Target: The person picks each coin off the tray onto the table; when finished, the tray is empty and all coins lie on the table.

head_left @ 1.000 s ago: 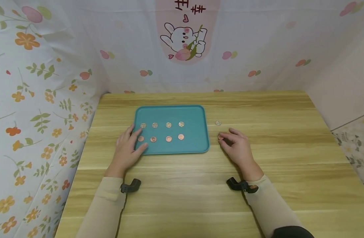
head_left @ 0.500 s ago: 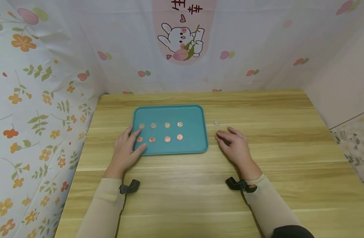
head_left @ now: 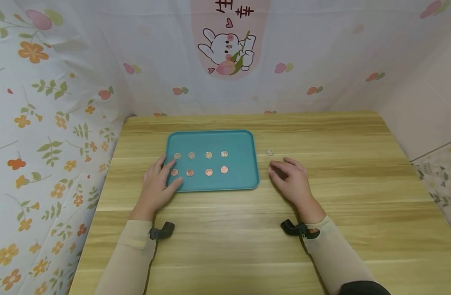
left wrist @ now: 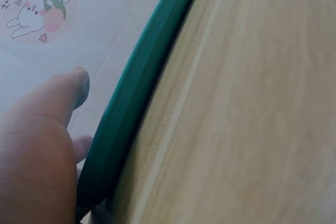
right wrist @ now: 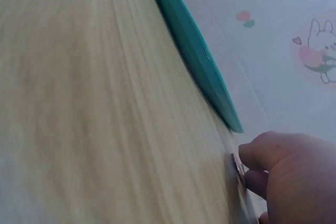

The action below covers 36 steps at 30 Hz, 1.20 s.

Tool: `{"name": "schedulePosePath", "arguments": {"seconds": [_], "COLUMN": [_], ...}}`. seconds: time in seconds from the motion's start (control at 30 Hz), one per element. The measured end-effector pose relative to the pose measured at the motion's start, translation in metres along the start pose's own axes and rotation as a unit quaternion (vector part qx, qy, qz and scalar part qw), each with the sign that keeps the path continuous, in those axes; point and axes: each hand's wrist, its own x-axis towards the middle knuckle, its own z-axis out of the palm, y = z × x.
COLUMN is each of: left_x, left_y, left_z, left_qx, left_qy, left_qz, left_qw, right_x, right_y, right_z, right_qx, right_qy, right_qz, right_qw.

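A teal tray [head_left: 240, 141] holds two rows of coins: gold-coloured coins [head_left: 208, 155] behind and copper-coloured coins [head_left: 209, 172] in front. My left hand [head_left: 157, 186] rests at the tray's left end, fingers spread over the rim and thumb over the front left corner; the left wrist view shows its thumb beside the tray wall. Just right of the tray, my right hand [head_left: 293, 180] holds a copper coin [head_left: 270, 169] at the tips of its thumb and forefinger, low at the tabletop. Part of this coin hides under the fingers. Behind it lies a gold-coloured coin [head_left: 270, 152].
The wooden table [head_left: 225, 241] carries all of this. A patterned cloth [head_left: 151, 49] hangs along its back, and a floral one [head_left: 44, 164] along the left side. Each wrist bears a black mount, such as the right mount [head_left: 295, 228].
The copper coin at my right fingertips has shifted slightly left toward the tray, with the hand following a little. My left hand and the coins on the tray stay put.
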Motion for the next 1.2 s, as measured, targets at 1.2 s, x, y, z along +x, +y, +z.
{"name": "schedulePosePath", "arguments": {"seconds": [1.2], "left_x": [0.002], "left_y": [0.003], "left_z": [0.0], "left_qx": [0.007], "left_qy": [-0.002], "left_qz": [-0.007], "left_qw": [0.9999], "right_x": [0.022], "right_y": [-0.091], "right_z": [0.077], "right_qx": [-0.075], "right_qy": [-0.064], "right_qz": [-0.101], "right_qw": [0.99]}}
